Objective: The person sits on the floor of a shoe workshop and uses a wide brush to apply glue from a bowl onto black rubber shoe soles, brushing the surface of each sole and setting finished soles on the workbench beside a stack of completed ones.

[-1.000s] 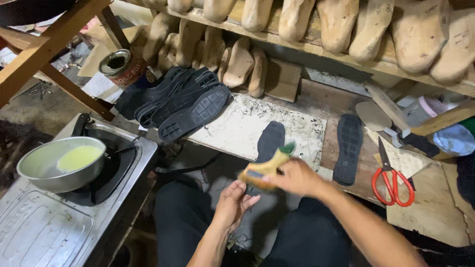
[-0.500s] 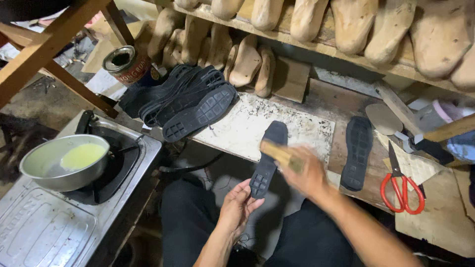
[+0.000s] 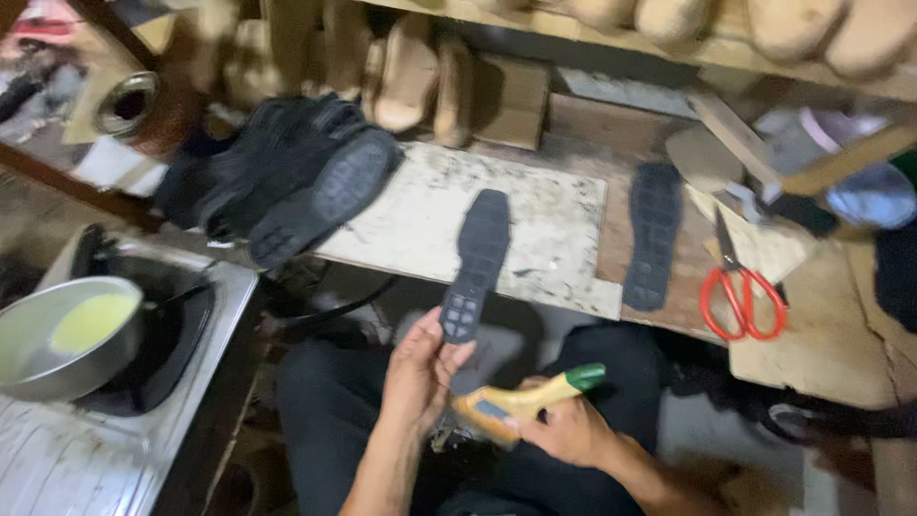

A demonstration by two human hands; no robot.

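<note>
Here, the flat black rubber shoe sole (image 3: 475, 263) is pinched at its heel end by the left hand (image 3: 418, 377), fingers closed narrowly on the near edge. Its long axis runs away from the person, toe end lying over the stained pale board (image 3: 544, 205) on the worktop (image 3: 821, 334). The tread is blocky at the heel. The right hand (image 3: 565, 430), just beside, is closed around a yellow brush handle with a green tip (image 3: 530, 399). A second black sole (image 3: 652, 234) lies farther right, near red-handled scissors (image 3: 737, 291).
</note>
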